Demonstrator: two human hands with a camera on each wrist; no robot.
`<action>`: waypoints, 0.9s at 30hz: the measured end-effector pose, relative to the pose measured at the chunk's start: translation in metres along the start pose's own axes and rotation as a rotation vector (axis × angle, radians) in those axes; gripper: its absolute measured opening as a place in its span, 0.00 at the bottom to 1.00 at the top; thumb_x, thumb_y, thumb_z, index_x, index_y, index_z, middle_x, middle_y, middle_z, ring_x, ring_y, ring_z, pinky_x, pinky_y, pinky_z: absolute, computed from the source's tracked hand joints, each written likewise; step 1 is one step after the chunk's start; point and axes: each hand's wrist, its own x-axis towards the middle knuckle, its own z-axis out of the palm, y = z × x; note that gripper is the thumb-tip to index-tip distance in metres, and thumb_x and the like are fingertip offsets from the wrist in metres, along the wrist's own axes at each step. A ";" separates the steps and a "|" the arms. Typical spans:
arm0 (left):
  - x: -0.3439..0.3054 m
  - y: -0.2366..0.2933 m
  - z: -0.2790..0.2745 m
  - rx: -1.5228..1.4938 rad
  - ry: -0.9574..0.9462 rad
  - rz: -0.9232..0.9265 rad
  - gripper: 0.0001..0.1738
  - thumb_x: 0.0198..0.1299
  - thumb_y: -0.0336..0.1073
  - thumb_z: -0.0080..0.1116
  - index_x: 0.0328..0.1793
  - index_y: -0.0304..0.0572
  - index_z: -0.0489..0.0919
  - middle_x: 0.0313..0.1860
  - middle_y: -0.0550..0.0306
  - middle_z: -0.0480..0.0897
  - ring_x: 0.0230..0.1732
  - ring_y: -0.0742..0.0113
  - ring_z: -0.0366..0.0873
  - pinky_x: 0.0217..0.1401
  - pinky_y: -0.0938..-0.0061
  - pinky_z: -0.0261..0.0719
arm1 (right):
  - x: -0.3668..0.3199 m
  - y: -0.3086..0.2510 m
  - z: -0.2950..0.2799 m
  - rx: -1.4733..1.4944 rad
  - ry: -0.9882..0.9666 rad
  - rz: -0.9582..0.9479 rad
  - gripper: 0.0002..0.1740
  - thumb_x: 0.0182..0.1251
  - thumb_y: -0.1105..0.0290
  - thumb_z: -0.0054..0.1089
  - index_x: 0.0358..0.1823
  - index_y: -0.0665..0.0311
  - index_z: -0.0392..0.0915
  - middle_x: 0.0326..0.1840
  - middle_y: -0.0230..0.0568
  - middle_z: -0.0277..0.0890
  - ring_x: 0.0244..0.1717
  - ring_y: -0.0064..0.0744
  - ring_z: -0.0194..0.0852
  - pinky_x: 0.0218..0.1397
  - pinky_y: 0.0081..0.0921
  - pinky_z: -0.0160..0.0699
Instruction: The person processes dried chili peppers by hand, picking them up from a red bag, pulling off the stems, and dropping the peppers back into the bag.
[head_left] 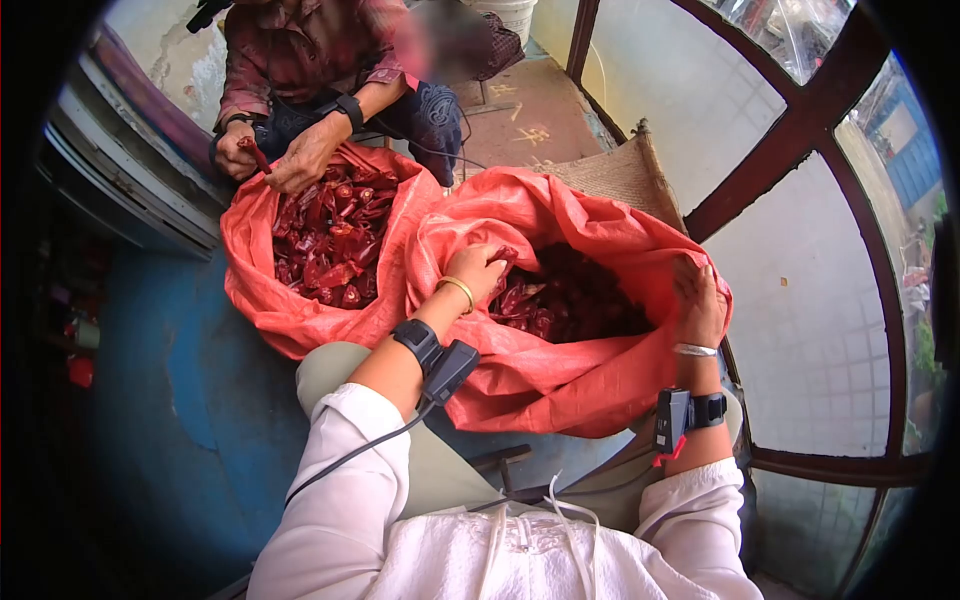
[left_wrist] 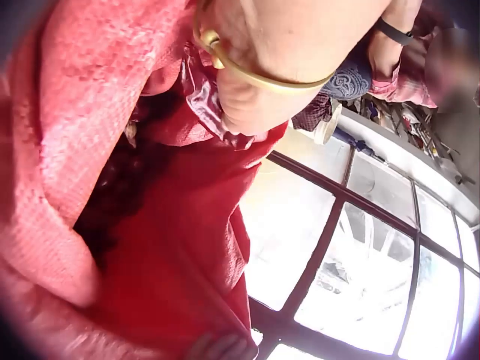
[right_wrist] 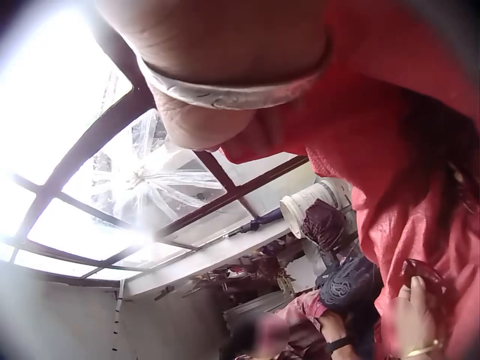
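Two coral-red woven bags stand side by side, holding dried red chilies. Over the mouth of the nearer bag [head_left: 560,385], my left hand [head_left: 476,274] pinches a dried chili [left_wrist: 201,101]; its fingertips are partly hidden in the head view. Below that hand, more dark red chilies [head_left: 535,310] lie in the bag, the far part in shadow. My right hand [head_left: 700,305] grips the same bag's rim on the right side and holds the fabric up. In the right wrist view a silver bangle [right_wrist: 232,94] crosses that wrist.
Across from me another person's hands [head_left: 305,160] hold a chili above the second bag [head_left: 250,290]. Framed window panes [head_left: 810,300] rise close on my right. A burlap sack [head_left: 610,175] lies behind the bags, and a white bucket [head_left: 512,18] stands farther back.
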 end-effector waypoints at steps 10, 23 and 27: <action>-0.017 0.042 -0.007 -0.248 -0.078 0.001 0.09 0.48 0.37 0.54 0.28 0.39 0.77 0.23 0.53 0.77 0.27 0.61 0.74 0.31 0.71 0.69 | -0.014 0.031 0.029 0.012 -0.205 0.484 0.24 0.61 0.53 0.42 0.51 0.62 0.65 0.37 0.34 0.73 0.41 0.30 0.70 0.42 0.27 0.66; -0.029 0.013 -0.080 -1.547 0.698 -0.656 0.13 0.56 0.47 0.47 0.28 0.48 0.68 0.16 0.66 0.68 0.14 0.75 0.64 0.13 0.82 0.64 | 0.002 0.039 -0.001 -0.271 -0.093 0.389 0.29 0.53 0.59 0.51 0.58 0.53 0.56 0.46 0.33 0.64 0.46 0.28 0.62 0.41 0.36 0.62; -0.033 -0.031 -0.098 -1.725 0.904 -0.694 0.21 0.60 0.50 0.38 0.31 0.39 0.70 0.22 0.57 0.74 0.25 0.68 0.73 0.26 0.78 0.74 | 0.000 0.047 0.009 -0.307 -0.134 0.362 0.31 0.52 0.62 0.53 0.58 0.54 0.54 0.39 0.32 0.67 0.40 0.25 0.64 0.36 0.28 0.63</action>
